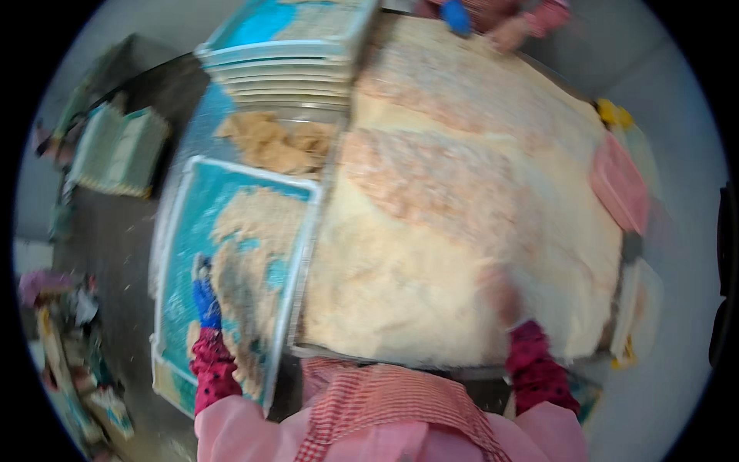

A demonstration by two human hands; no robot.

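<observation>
My left hand [205, 299] wears a blue glove below a red dotted sleeve. It rests on a white-framed tray [304, 254] with a teal mesh bottom, on a layer of pale beige crumbs [246, 231]. My right hand [500, 296] is a motion blur over the near edge of a wide heap of beige and pinkish shredded material [454, 200] covering the big table. Whether either hand grips anything is too blurred to tell.
A stack of white trays [289, 73] stands at the far left, with brown lumps [277, 142] in front of it. Another person's blue-gloved hand [456, 15] works at the table's far end. A pink lid [620, 185] and a yellow object [613, 114] lie at the right edge.
</observation>
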